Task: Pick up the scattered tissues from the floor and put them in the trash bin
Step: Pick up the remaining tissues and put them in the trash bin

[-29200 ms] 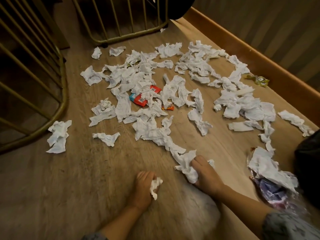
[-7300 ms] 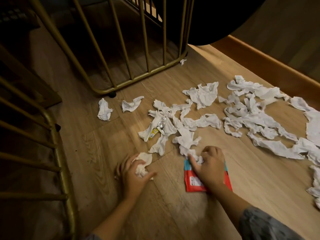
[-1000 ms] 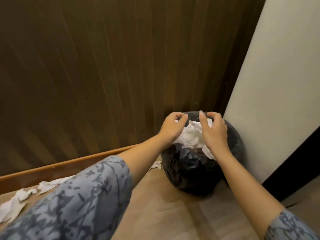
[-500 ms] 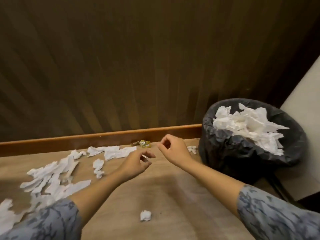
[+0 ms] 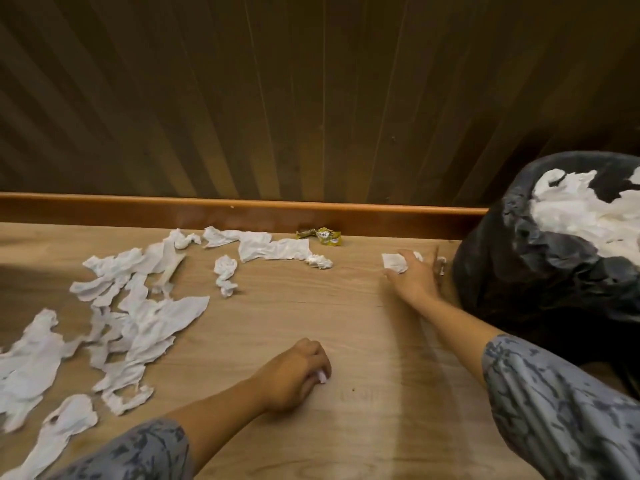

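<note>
white tissue [image 5: 394,262] under right hand [image 5: 414,278]; left hand [image 5: 294,374] holds small wad [image 5: 321,375].

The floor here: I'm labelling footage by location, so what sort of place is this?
Probably an indoor room or hallway corner: wood-look plank floor, a wooden baseboard below dark panelled wall, and a trash bin with a black liner in the corner.

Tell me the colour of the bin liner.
Black; the bin liner shows it best in the head view, the only one.
</note>
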`<state>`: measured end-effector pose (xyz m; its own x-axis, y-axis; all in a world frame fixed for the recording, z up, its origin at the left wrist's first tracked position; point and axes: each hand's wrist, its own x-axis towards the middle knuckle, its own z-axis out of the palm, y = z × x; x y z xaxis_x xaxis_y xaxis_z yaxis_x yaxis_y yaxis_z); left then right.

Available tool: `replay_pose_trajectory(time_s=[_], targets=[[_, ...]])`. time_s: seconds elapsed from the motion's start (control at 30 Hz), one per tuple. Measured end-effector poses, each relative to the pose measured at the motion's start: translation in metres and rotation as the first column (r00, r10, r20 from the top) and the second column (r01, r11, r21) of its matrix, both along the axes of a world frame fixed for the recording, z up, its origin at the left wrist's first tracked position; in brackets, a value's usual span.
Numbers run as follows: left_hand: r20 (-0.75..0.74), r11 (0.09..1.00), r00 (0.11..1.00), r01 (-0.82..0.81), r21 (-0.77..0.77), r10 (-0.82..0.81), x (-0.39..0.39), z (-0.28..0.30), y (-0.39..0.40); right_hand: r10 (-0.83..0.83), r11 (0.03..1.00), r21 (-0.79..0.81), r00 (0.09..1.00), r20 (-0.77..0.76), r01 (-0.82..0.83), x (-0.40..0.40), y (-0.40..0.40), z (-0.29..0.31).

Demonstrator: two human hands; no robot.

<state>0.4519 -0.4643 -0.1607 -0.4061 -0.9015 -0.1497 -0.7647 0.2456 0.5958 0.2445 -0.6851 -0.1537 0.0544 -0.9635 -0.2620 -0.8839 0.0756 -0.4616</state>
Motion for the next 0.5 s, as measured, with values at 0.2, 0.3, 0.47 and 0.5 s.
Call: replay_pose_trajectory(time_s=[0.2,0.3,0.47,0.5], targets=[[-0.198,0.822,0.806,-0.57,0.0,0.558,0.031,0.001,-0.022,0.065,0.99,-0.136,0.986,0.153,-0.044,-0.006,0.006,-0.032],[-0.287,0.62,0.583,-0.783,0.053,0.76,0.052,0.008,-0.03,0.175,0.937,-0.337,0.958,0.229,-0.091,0.006,0.027,-0.036],[-0.323,0.38,0.341,-0.923,0.062,0.883,0.091,0.015,-0.045,0.348,0.875,-0.45,0.878,0.329,-0.179,0.058,0.032,-0.022],[-0.306,0.353,0.322,-0.934,0.049,0.896,0.098,0.014,-0.05,0.38,0.859,-0.473,0.861,0.338,-0.193,0.072,0.029,-0.016]])
